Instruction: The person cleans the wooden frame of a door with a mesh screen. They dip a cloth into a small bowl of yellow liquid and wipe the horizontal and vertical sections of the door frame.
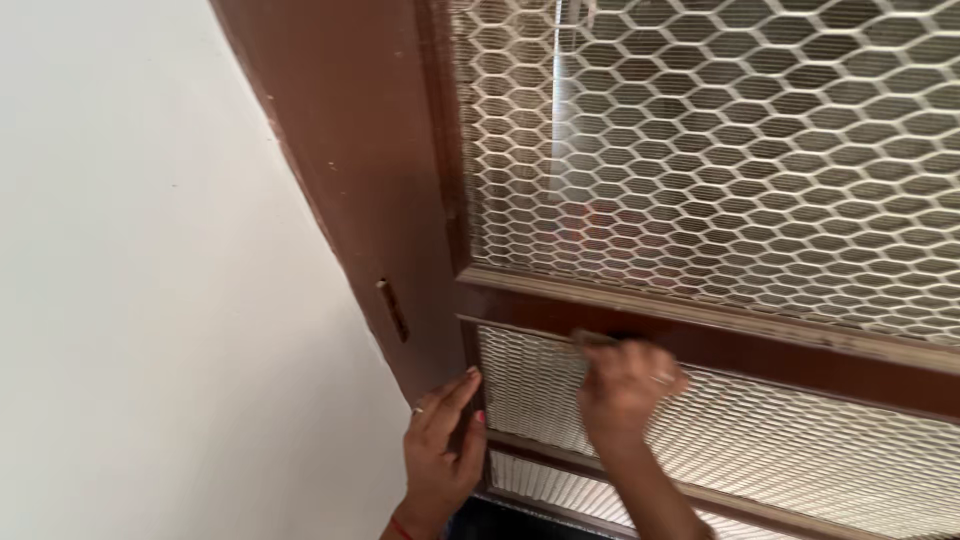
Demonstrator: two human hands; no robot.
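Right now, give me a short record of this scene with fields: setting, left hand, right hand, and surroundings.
setting: brown wooden door with white honeycomb mesh panels, seen from a tilted head view
left hand: left hand flat against the door frame edge beside the lower mesh panel, a ring on one finger
right hand: right hand closed and blurred at the top of the lower mesh panel; what it grips cannot be told
surroundings: plain white wall to the left; small metal hinge on the frame

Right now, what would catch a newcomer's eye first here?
The honeycomb metal mesh fills the upper right, set in a dark brown wooden door beside a plain white wall. Low down, the left hand rests on the door's edge while the blurred right hand presses against the lower mesh panel.
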